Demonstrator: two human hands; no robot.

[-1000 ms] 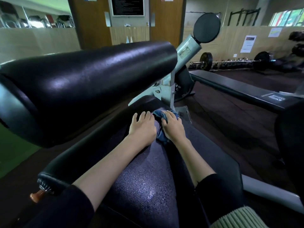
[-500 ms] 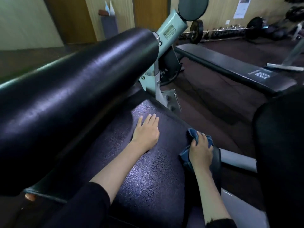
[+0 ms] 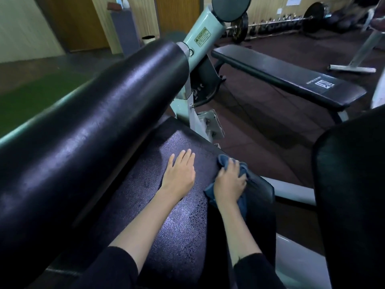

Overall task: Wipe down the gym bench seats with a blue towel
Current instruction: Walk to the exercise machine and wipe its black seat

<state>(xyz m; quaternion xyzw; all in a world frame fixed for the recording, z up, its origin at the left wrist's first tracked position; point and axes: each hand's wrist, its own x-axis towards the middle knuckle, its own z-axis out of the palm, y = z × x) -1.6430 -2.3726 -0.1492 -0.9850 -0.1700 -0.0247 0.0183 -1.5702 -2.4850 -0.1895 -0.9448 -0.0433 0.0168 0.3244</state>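
A black textured bench seat (image 3: 177,222) fills the lower middle of the head view. My left hand (image 3: 179,174) lies flat on it, fingers together and pointing away from me, holding nothing. My right hand (image 3: 229,182) presses a crumpled blue towel (image 3: 241,197) against the seat's right edge, fingers curled over the cloth. Part of the towel sticks out beyond my fingertips and part hangs below my wrist.
A thick black roller pad (image 3: 93,122) runs diagonally over the seat on the left, mounted on a pale green frame (image 3: 202,38). A flat black bench (image 3: 291,80) stands beyond on the right. Another black pad (image 3: 354,195) rises at the right edge. A barbell (image 3: 277,21) lies by the far wall.
My right hand carried the towel from the seat's far middle, beside my left hand, over to the right edge. The view has tilted downward. My left hand stays flat on the seat.
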